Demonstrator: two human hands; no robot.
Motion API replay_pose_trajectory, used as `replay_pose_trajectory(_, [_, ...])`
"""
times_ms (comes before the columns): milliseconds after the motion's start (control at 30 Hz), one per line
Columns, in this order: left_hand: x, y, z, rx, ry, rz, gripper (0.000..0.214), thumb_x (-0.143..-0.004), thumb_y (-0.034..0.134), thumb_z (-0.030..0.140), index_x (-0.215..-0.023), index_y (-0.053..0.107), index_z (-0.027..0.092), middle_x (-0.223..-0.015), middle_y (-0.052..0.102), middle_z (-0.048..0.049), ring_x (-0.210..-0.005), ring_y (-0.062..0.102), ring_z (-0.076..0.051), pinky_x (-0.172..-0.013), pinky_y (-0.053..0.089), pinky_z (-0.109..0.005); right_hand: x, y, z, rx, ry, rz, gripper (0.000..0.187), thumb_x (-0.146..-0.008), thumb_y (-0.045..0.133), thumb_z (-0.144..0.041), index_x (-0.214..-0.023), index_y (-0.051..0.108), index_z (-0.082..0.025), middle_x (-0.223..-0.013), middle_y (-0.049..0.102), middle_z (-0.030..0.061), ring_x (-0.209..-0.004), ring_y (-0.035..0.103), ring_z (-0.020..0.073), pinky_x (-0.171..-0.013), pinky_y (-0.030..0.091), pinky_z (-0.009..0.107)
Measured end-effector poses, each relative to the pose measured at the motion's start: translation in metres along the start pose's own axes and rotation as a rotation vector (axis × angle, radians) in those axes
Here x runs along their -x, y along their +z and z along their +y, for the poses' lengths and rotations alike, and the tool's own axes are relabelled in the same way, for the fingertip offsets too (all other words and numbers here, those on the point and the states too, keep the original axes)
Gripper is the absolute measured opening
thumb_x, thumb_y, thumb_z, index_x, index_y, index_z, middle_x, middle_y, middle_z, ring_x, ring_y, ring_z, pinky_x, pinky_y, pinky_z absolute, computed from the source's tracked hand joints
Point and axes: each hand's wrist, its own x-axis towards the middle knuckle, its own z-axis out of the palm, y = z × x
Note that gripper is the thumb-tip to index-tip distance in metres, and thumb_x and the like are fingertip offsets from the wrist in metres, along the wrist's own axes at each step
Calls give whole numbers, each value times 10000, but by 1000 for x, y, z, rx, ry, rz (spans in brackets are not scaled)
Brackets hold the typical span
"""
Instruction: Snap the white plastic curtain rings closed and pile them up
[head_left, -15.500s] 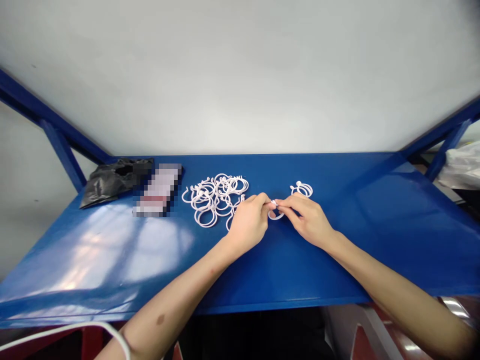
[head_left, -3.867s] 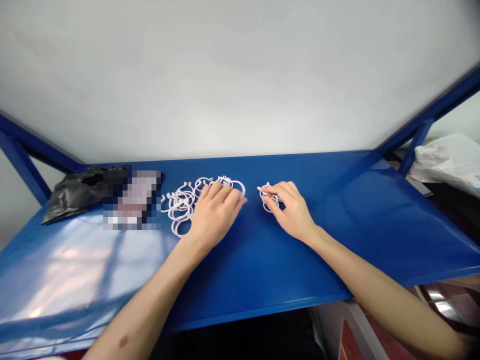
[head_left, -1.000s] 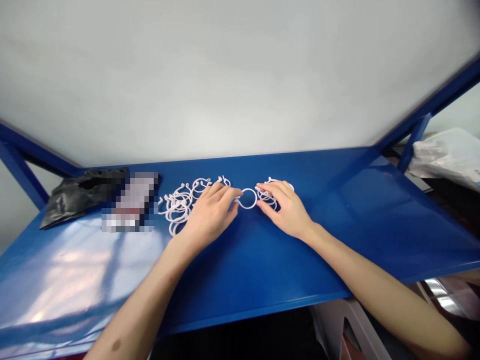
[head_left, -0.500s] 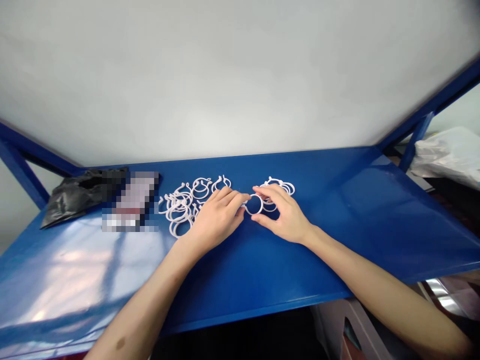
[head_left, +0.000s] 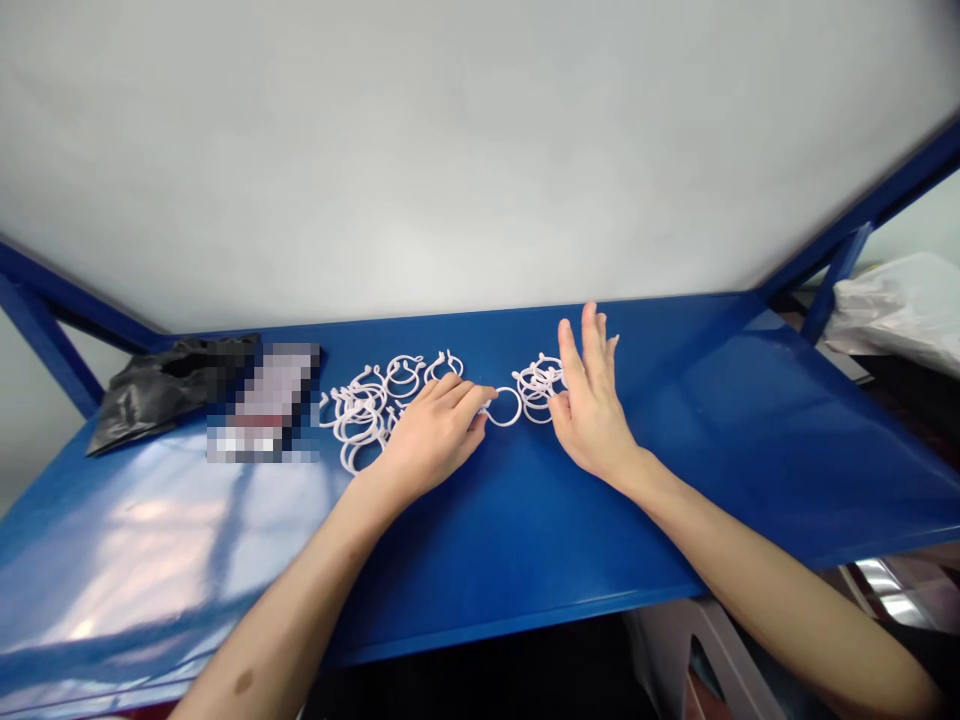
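Note:
My left hand (head_left: 437, 430) is closed at the thumb and fingertips on the small end of a white curtain ring (head_left: 518, 412), whose round part sticks out to the right. The fingers hide that end. Under and left of this hand lies a loose pile of several white rings (head_left: 360, 412) with small knobbed ends, partly covered by the hand. My right hand (head_left: 596, 405) is raised with its fingers stretched upward, holding nothing. Just left of it, partly behind its thumb, sits a smaller cluster of white rings (head_left: 537, 388).
Everything lies on a glossy blue shelf (head_left: 510, 540) with a grey-white wall (head_left: 480, 180) behind. A black plastic bag (head_left: 135, 405) and a pixelated flat object (head_left: 274, 390) are at the left. A whitish plastic bag (head_left: 900, 305) is at far right, beyond the blue frame.
My right hand has let go of the ring, moved right and opened with fingers pointing up. My left hand has stayed in place, still pinching the ring.

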Motion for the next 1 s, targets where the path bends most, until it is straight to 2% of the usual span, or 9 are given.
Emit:
replay_pose_trajectory(233, [0,0,1,0,-7,4,224,-965,510,135,-1162,614,159,-956,708,-74,-923,597,-230,-843,520,-379,0,0,0,-33,7,4,970,-890,412,2,-1623,-105,-367,-1723,-54,45,-1563,-8,419,-1195,140,784])
replay_pose_trajectory(333, [0,0,1,-2,18,31,228,-961,511,120,-1165,609,148,-965,711,-76,-930,598,-230,-850,523,-381,0,-2,-2,-132,-44,61,763,-932,424,-44,-1617,220,-314,-1626,347,110,-1524,302,352,-1198,346,648])
replay_pose_trajectory(400, [-1,0,2,5,45,55,220,-965,504,113,-1155,610,153,-983,715,-74,-928,599,-221,-847,525,-374,1,-1,-3,-235,-72,63,525,-976,454,-115,-1472,490,-283,-1377,600,110,-1295,589,277,-1062,538,505])
replay_pose_trajectory(467, [-2,-2,3,12,76,81,202,-973,499,110,-1131,613,164,-993,719,-66,-914,596,-208,-836,524,-360,2,1,-4,-334,-57,20,335,-1001,494,-195,-1303,630,-248,-1181,688,91,-989,707,205,-857,623,386])
replay_pose_trajectory(567, [-4,-6,6,30,117,105,177,-975,507,103,-1100,613,170,-989,720,-54,-901,591,-197,-830,523,-351,5,5,-6,-465,6,-88,242,-994,555,-249,-1203,670,-208,-973,737,46,-694,682,134,-661,603,289])
replay_pose_trajectory(700, [-5,-8,11,74,112,156,198,-971,512,85,-1118,607,177,-1016,726,-50,-923,605,-188,-850,529,-343,6,8,-10,-553,95,-195,198,-972,594,-238,-1145,688,-218,-702,683,-38,-559,635,106,-602,562,248])
replay_pose_trajectory(833, [-5,-7,15,203,-136,191,197,-963,571,156,-1154,614,176,-1073,725,-66,-983,647,-190,-876,541,-343,7,5,-13,-616,188,-166,212,-990,558,-247,-1159,683,-226,-711,693,-40,-506,632,91,-534,538,226])
replay_pose_trajectory(933, [-7,-11,19,449,-349,28,123,-964,581,228,-1040,676,209,-964,744,-15,-857,675,-158,-777,544,-297,7,3,-13,-592,198,-96,194,-979,553,-215,-1080,719,-227,-762,741,-24,-502,646,90,-526,546,227])
replay_pose_trajectory(1000, [-9,-16,22,621,-413,-100,160,-977,547,251,-1012,702,231,-921,754,15,-803,681,-136,-722,527,-264,8,3,-13,-531,166,-41,212,-968,559,-189,-1057,746,-235,-797,767,-16,-518,656,97,-556,568,245])
